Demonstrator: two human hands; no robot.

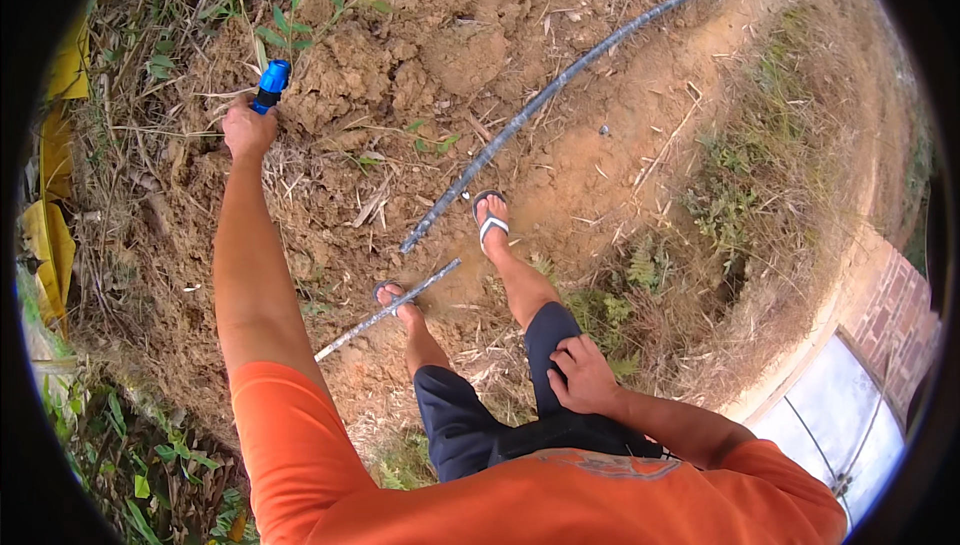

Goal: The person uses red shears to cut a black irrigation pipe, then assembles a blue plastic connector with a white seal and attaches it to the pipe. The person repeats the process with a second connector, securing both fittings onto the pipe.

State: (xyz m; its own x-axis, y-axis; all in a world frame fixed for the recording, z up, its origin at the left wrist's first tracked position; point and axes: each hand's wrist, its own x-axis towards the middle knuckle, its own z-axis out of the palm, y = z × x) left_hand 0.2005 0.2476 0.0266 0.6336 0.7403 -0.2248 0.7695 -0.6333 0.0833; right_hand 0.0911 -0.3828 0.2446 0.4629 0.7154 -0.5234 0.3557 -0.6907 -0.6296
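My left hand [249, 129] reaches out to the far left, closed round a blue-and-black pipe coupling [270, 86]. Its bright blue end points up and slightly right; the fingers hide part of the lower end. Close to my bent right leg, my right hand [584, 375] rests on the dark shorts with nothing in it, fingers loosely bent and thumb apart. A long, dirt-smeared dark pipe [520, 121] lies across the ground, its near end by my feet. A shorter pipe piece [385, 313] slants across my left sandal, apart from the long one.
Lumpy brown soil [440, 35] slopes around me, with dry stalks and a green leafy plant [288, 30] near the coupling. Yellow leaves [50, 245] hang at the left edge. Bushes [730, 185] grow to the right, before a brick wall [895, 305] and a pale panel [835, 415].
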